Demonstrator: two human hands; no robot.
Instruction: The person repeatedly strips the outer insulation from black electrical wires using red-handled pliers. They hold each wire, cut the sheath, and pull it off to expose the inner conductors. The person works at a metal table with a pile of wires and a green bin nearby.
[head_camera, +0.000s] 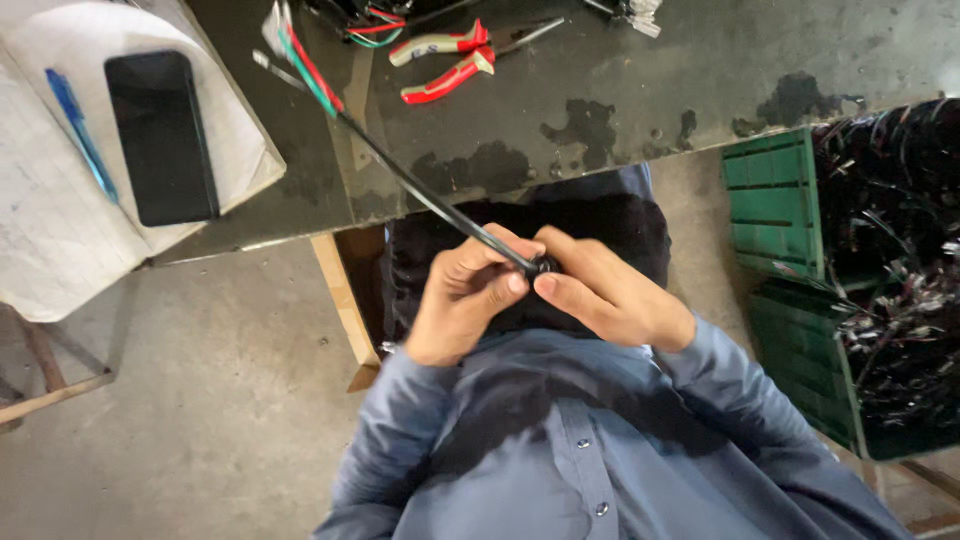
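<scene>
Blue shirt (560, 450), buttoned, nearest the camera. Left hand (465, 295) and right hand (605, 295), fingertips meeting, both pinched tight on the near end of a black cable (430, 195) held over the lap. Cable runs up and away to the dark workbench (650, 90), ending in red, green and white wires (305, 60). Red-handled pliers (450, 62) on bench. Green crate (790, 260) of black cables, right. Black phone (160, 135) and blue pen (80, 130) on white paper (40, 230), left.

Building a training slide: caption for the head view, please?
Both hands, left and right, pinch the end of a black cable below a workbench.
</scene>
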